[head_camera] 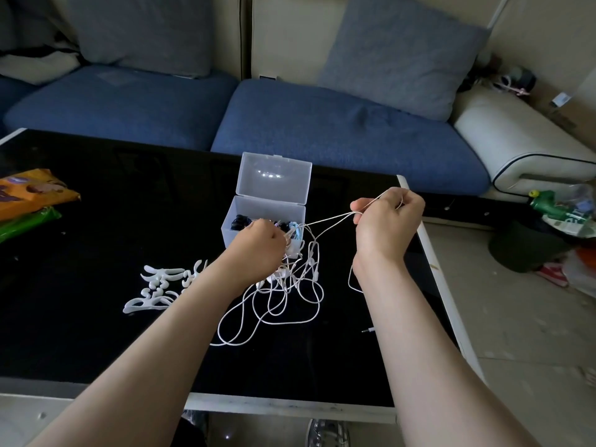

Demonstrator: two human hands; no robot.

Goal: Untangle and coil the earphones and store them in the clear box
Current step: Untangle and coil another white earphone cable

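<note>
A tangle of white earphones lies in loose loops on the black table, in front of the clear box. The box stands with its lid up and holds dark items. My left hand grips the knotted part of the cord just in front of the box. Raised to the right, my right hand pinches a strand, and taut lines of cord run from it back to the tangle. The metal plug rests on the table near my right forearm.
White cut-out shapes lie left of the tangle. An orange packet and a green one sit at the table's left edge. A blue sofa runs behind the table. Clutter covers the floor at right.
</note>
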